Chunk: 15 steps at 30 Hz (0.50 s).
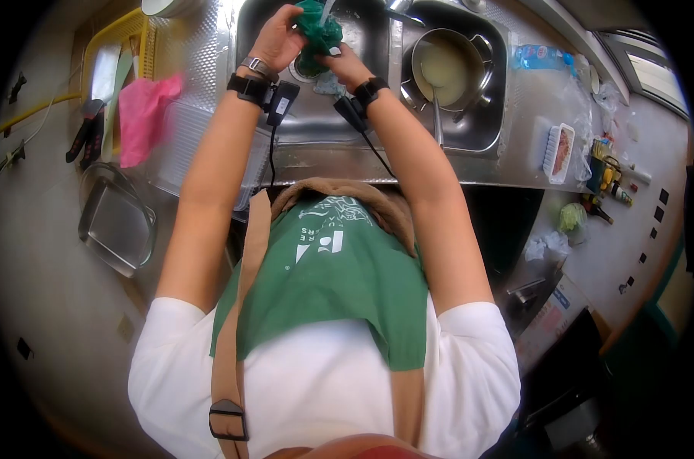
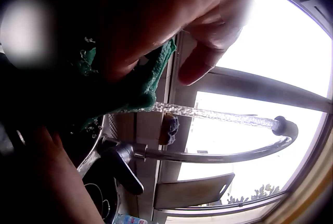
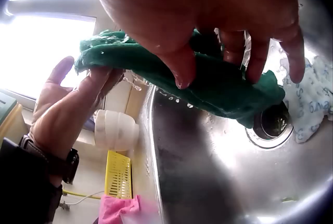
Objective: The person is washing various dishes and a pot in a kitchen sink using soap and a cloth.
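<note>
A wet green cloth (image 1: pixel 316 27) is held between both hands over the left sink basin, under running water from the tap (image 2: pixel 223 156). The left hand (image 1: pixel 280 40) grips its left end; in the right wrist view that hand (image 3: pixel 78 96) has its fingers under the cloth (image 3: pixel 171 75). The right hand (image 1: pixel 348 67) holds the other end, and in the right wrist view the right hand (image 3: pixel 208 15) pinches it from above with thumb and fingers. Drops fall from the cloth's lower edge.
A printed wet cloth (image 3: pixel 310 99) lies beside the drain (image 3: pixel 270 127). The right basin holds a pot (image 1: pixel 443 69) with pale liquid and a ladle. Left are a yellow basket (image 1: pixel 94 57), pink cloth (image 1: pixel 144 115) and metal tray (image 1: pixel 117 222); right, a bottle (image 1: pixel 542 57) and meat tray (image 1: pixel 559 153).
</note>
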### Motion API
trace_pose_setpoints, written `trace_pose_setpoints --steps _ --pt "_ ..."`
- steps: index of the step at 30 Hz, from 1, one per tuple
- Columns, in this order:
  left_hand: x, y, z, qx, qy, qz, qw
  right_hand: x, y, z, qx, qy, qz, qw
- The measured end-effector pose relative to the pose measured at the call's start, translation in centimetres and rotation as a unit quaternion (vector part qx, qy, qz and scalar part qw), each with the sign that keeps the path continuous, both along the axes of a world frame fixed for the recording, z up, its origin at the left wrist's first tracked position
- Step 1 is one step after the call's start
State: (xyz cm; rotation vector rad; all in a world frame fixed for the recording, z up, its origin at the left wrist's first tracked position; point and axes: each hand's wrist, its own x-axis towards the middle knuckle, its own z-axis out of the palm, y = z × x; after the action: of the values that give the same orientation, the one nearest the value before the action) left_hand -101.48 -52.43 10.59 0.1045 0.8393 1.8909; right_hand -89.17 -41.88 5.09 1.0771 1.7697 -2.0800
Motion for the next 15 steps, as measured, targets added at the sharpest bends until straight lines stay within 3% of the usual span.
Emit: trace_pose_setpoints --steps 3,5,6,7,9,10,15 --pt "0.2 0.3 0.1 -0.006 0.044 0.012 0.999 -0.3 0.1 -3.3 0.006 -0.067 0.024 0.997" --pt "-0.3 0.0 -1.8 0.008 0.005 0.036 0.999 -0.5 -0.1 -4.2 0.004 -0.147 -0.201 0.969" --pt "0.1 0.1 -1.0 -0.009 -0.018 0.044 0.999 0.3 0.0 -2.0 -0.143 -0.045 -0.234 0.961" --pt "0.5 0.1 -0.7 -0.007 -0.019 0.043 0.999 0.2 0.5 -1.6 -0.141 -0.046 -0.236 0.960" --pt "0.9 -0.1 -0.6 -0.006 -0.085 0.046 0.995 0.3 0.8 0.3 -0.408 0.057 -0.294 0.863" --pt "0.8 -0.2 -1.4 0.001 -0.085 0.041 0.996 0.2 0.6 2.0 -0.369 0.056 -0.270 0.888" --pt "1.1 -0.7 -3.9 -0.104 -0.072 0.092 0.988 -1.1 1.0 4.0 -0.355 0.180 -0.214 0.892"
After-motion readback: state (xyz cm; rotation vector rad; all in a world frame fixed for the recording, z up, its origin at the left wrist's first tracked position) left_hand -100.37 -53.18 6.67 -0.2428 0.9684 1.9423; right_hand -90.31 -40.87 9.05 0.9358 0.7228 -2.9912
